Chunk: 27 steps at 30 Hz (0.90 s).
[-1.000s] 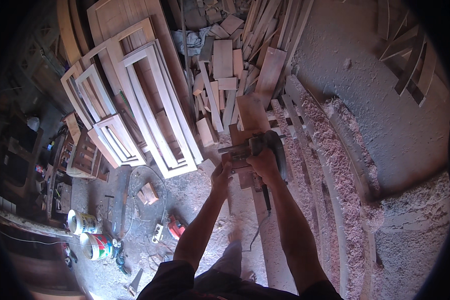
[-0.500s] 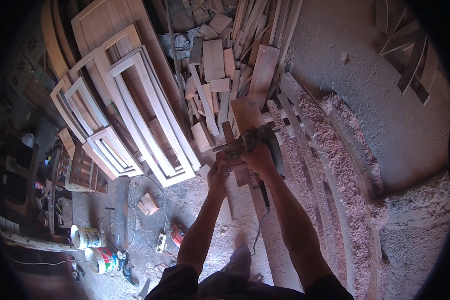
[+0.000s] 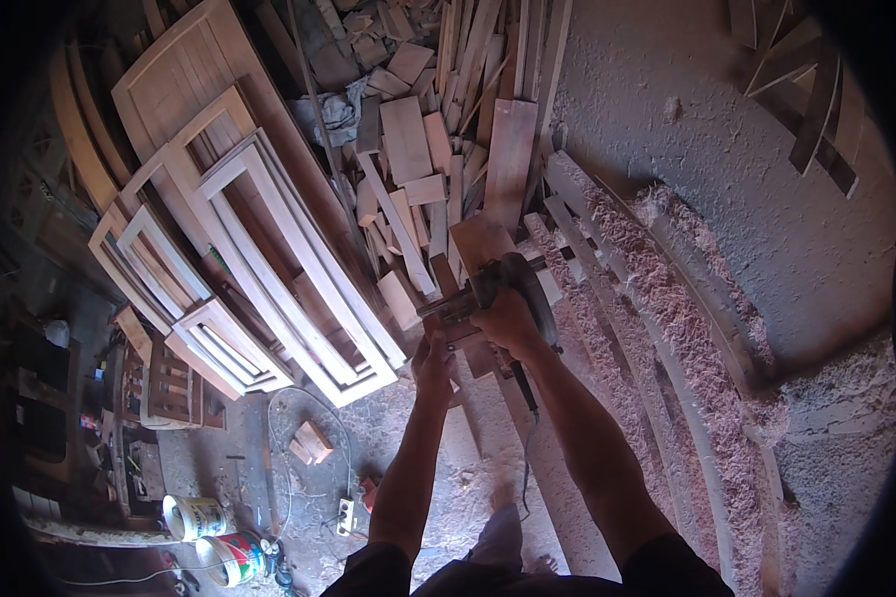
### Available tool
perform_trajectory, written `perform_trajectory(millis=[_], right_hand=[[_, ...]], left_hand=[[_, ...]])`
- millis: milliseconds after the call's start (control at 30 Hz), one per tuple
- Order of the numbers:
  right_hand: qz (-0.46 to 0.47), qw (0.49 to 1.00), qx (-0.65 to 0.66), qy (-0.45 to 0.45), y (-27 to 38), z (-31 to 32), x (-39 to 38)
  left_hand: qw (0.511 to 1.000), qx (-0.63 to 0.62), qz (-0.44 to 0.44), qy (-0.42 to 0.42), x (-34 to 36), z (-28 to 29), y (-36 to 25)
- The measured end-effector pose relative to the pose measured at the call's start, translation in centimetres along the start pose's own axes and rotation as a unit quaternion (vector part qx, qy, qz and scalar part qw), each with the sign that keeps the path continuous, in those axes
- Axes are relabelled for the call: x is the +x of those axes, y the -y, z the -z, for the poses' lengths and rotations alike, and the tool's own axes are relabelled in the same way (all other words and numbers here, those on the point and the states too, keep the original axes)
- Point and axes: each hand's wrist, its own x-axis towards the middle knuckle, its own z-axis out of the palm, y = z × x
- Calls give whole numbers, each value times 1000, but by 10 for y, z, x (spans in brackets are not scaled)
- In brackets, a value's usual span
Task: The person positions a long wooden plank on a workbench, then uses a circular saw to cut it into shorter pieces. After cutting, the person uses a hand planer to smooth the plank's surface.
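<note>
A dark corded power saw, apparently a circular saw [image 3: 521, 281], rests over a reddish-brown wooden board [image 3: 481, 237] in front of me. My right hand [image 3: 508, 324] is wrapped round its handle, and the black cord hangs down below that hand. To the left, my left hand [image 3: 431, 364] is closed on the near edge of a wooden piece [image 3: 456, 336] lying under the saw's base, thumb on top. The blade and the exact point of contact with the wood are hidden by the saw's body. A long plank runs beneath, toward my feet.
Pale wooden frames [image 3: 299, 298] lean in a stack at left. Beyond the saw lies a heap of offcuts [image 3: 403, 139]. Dusty beams covered in shavings [image 3: 647, 269] run along the right. Lower left hold buckets [image 3: 231, 559], a wooden block [image 3: 311, 443] and a power strip [image 3: 345, 517].
My view has shifted slightly, so the frames and buckets appear lower and the offcuts farther left. Both hands keep their grips; the saw shows little movement over the wood.
</note>
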Motion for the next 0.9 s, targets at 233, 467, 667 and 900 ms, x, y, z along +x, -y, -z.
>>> perform_trajectory(millis=[233,467,667,900], right_hand=[[-14,998,58,32,21,0,24],[53,996,-67,-20,23,-6,35],[236,962,-46,-127,6,2,-42],[246,945,-50,-208,2,34,-216]], left_hand=[[1000,-18,8,-15,37,0,-7],[998,-31,49,-12,57,4,-20],[994,-30,-28,99,-5,-10,-56],[929,86,-134,335,-127,-33,-73]])
